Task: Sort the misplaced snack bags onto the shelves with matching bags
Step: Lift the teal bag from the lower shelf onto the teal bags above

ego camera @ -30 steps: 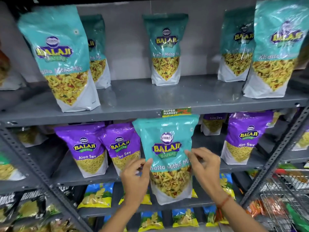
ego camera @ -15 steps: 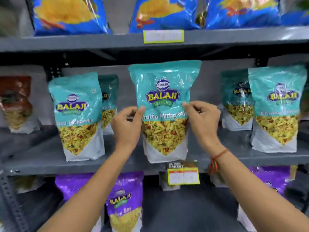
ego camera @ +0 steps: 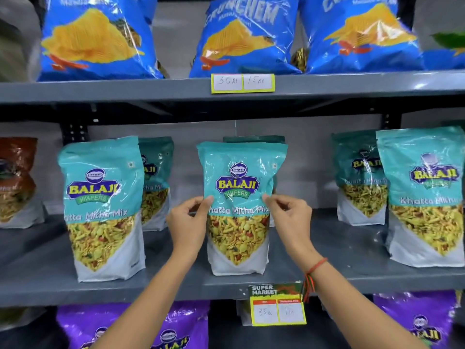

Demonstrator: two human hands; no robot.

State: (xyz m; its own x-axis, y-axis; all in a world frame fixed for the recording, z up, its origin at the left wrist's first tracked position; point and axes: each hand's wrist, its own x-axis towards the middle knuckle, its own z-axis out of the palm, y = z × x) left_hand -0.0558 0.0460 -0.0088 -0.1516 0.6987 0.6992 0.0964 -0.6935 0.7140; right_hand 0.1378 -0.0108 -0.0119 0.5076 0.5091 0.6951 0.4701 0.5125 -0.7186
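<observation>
While upright on the shelf (ego camera: 327,248), the teal bag (ego camera: 239,187) sits between both hands.

Teal bag (ego camera: 240,170), grey shelf (ego camera: 327,250)

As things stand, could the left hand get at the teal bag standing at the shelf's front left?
Probably yes. The left hand is beside the teal bag, with only bare shelf between, though it would have to release the centre bag.

— What are the arms doing?
— Both are reaching up and forward, forearms bare, converging toward each other.
— And the hands?
— The left hand (ego camera: 187,226) and right hand (ego camera: 289,217) are each pinching with thumb and fingertips, wrists slightly bent.
</observation>
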